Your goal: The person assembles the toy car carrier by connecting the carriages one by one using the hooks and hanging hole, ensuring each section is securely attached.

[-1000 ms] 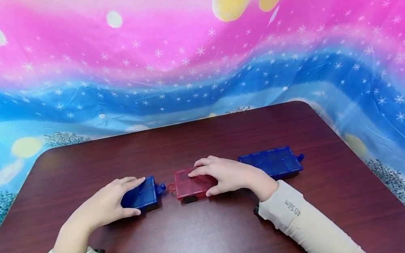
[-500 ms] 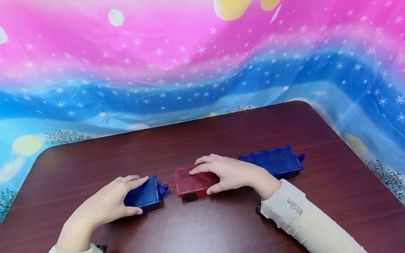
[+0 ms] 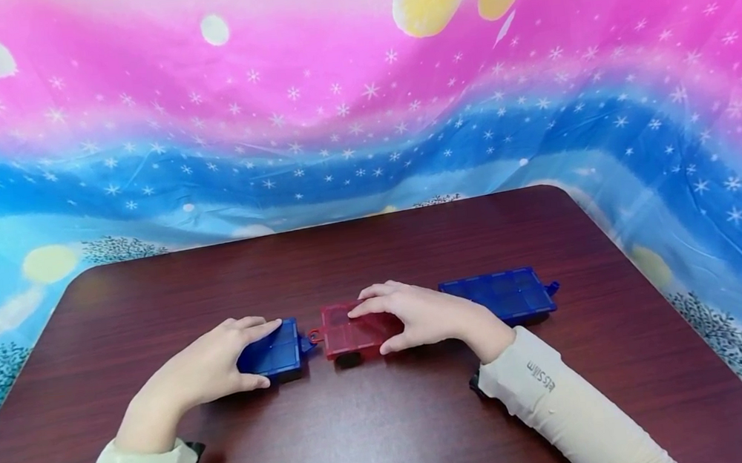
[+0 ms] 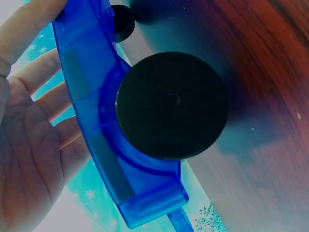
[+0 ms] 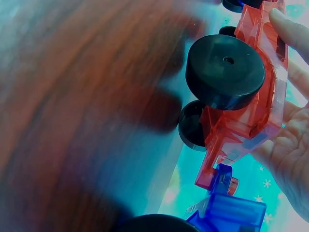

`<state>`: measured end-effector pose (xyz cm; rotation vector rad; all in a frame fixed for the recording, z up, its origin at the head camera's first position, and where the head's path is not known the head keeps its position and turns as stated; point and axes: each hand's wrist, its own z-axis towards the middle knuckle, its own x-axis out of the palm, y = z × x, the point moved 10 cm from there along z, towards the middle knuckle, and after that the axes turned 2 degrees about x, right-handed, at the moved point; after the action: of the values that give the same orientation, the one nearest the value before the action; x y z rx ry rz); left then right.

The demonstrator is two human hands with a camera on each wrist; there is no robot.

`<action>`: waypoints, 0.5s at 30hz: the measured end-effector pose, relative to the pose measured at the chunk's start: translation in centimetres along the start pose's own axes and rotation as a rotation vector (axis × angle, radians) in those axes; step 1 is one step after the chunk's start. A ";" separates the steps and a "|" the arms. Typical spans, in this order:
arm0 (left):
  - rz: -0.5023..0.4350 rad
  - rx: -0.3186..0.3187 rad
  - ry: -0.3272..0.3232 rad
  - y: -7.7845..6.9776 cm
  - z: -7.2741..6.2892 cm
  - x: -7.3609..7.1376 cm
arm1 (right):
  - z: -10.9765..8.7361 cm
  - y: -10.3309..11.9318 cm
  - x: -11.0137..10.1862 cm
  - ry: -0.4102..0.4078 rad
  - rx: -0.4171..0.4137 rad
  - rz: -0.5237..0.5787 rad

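Observation:
My left hand (image 3: 203, 367) grips a small blue see-through toy car (image 3: 282, 350) by its sides, thumb at the near edge and fingers over the far one. A black wheel (image 4: 171, 105) of it fills the left wrist view. To its right, my right hand (image 3: 429, 317) holds a red see-through toy car (image 3: 345, 331) in the same way. The blue car's hook (image 3: 307, 344) meets the red loop (image 3: 316, 335) between them; whether they are latched I cannot tell. In the right wrist view, the red car's other end joins a blue coupling (image 5: 223, 179).
A longer blue toy car (image 3: 501, 297) stands right of the red one, partly behind my right hand, with a hook (image 3: 552, 288) at its far end. All stand on a dark brown table (image 3: 376, 425). A colourful printed cloth (image 3: 306, 118) hangs behind the table.
My left hand has slid the small blue car rightward, closing the gap until its hook reaches the red loop. The right hand and red car have barely shifted.

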<state>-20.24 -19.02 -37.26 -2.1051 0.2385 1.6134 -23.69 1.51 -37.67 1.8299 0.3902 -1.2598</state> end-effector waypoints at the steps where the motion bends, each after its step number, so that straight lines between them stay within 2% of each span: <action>1: 0.001 0.000 0.000 0.0 0.0 0.0 | 0.0 0.0 0.0 -0.001 0.000 0.000; 8: 0.000 0.022 -0.022 -0.3 0.2 0.0 | 0.1 -0.1 0.2 -0.001 -0.003 0.010; 15: -0.013 0.018 -0.029 -0.3 0.2 0.0 | 0.1 -0.1 0.3 0.006 0.004 -0.005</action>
<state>-20.28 -18.71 -37.24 -2.0644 0.2290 1.6271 -23.70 1.44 -37.95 1.8376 0.3963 -1.2590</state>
